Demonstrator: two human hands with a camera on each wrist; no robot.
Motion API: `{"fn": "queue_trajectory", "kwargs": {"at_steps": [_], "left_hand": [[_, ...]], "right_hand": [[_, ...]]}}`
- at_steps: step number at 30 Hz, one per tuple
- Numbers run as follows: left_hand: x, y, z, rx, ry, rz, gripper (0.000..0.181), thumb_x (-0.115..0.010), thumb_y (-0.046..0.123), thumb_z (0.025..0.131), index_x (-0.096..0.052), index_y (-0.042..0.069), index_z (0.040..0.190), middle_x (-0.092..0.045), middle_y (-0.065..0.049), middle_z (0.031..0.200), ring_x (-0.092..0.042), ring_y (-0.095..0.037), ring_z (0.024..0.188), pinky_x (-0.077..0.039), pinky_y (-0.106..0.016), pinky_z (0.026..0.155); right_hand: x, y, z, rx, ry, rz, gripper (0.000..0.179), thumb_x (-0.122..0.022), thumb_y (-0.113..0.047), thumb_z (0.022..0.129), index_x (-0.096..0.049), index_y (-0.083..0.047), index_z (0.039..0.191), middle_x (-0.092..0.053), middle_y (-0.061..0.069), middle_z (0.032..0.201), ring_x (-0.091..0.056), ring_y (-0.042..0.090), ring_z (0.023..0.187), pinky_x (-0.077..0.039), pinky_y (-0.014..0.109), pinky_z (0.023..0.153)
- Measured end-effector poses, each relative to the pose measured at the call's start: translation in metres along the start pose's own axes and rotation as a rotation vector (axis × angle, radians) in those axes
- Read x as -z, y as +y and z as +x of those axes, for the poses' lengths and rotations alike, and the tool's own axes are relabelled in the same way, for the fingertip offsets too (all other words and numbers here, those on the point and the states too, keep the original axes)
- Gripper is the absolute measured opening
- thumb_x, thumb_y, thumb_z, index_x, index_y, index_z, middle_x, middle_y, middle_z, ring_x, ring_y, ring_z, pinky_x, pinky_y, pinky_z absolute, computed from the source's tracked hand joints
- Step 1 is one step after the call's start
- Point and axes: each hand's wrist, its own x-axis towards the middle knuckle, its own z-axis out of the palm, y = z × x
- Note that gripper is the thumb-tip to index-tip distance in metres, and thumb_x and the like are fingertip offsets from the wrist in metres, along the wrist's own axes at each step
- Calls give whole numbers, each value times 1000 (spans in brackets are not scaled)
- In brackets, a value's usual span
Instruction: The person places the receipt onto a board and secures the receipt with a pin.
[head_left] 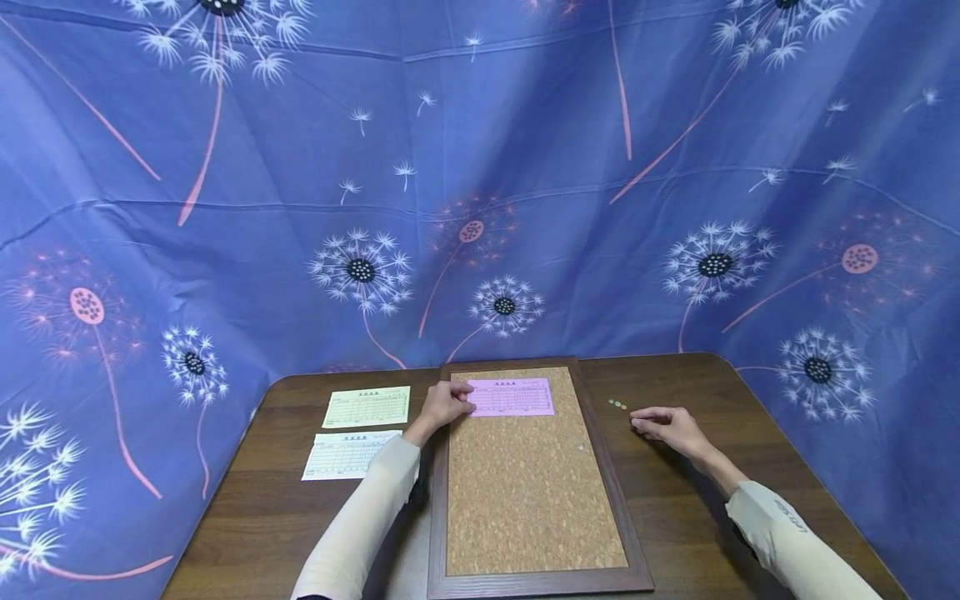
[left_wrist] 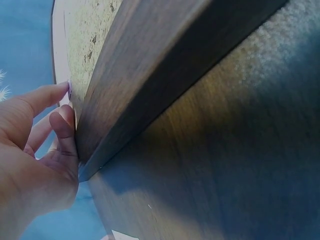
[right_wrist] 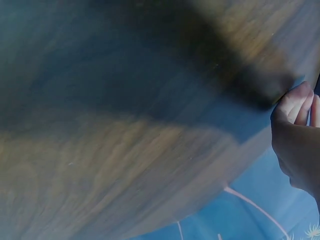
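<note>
A pink printed slip (head_left: 510, 397) lies across the top of a framed cork board (head_left: 534, 500). My left hand (head_left: 446, 403) reaches over the frame's left side and presses the slip's left edge with spread fingertips. In the left wrist view, one extended finger (left_wrist: 52, 95) touches the paper's edge beside the frame. My right hand (head_left: 672, 429) is low over the table right of the board, thumb and finger close together. Beside its fingertips sits a short row of small round coloured pieces (head_left: 617, 404). I cannot tell whether the right fingertips hold one.
Left of the board lie a yellow-green slip (head_left: 367, 407) and a white slip (head_left: 345, 457), the latter partly behind the left sleeve. A small shiny spot (head_left: 581, 447) shows on the cork at right. Behind the wooden table (head_left: 247, 500) hangs a blue dandelion-patterned cloth (head_left: 525, 208).
</note>
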Motion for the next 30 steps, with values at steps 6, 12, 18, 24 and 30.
{"fn": "queue_trajectory", "kwargs": {"at_steps": [6,12,18,24,30], "left_hand": [[1,0,0,9,1,5,34,-84,7,75,-79,3,108,-70,-6,78,-50,-5,66,-44,-20,65],[2,2,0,6,2,-25,34,-84,4,74,-78,1,107,-71,-9,79,-50,-4,65,-44,-20,64],[0,1,0,3,-5,-34,34,-84,3,74,-78,-1,108,-70,-10,79,-50,-4,65,-43,-20,64],[1,1,0,-8,-4,-35,35,-84,3,75,-78,-1,109,-71,-11,79,-50,-5,65,-43,-19,65],[2,-1,0,13,-37,-48,42,-87,5,71,-77,-1,112,-71,-12,84,-51,-5,67,-43,-19,65]], "right_hand": [[-4,-2,13,-15,43,42,41,-68,-12,98,-61,16,127,-73,26,116,-71,-2,88,-59,18,80],[-5,-1,23,-20,113,-95,39,-72,-14,96,-66,11,125,-76,22,111,-66,-8,83,-54,13,73],[-9,-1,29,-8,158,-185,36,-75,-13,92,-69,10,119,-78,20,102,-64,-11,77,-49,12,68],[-13,-4,32,11,198,-299,29,-78,-17,90,-76,4,109,-79,16,97,-63,-9,74,-46,14,70],[-16,-9,32,4,199,-358,24,-77,-19,91,-78,1,104,-79,15,96,-67,1,78,-48,22,75]]}}
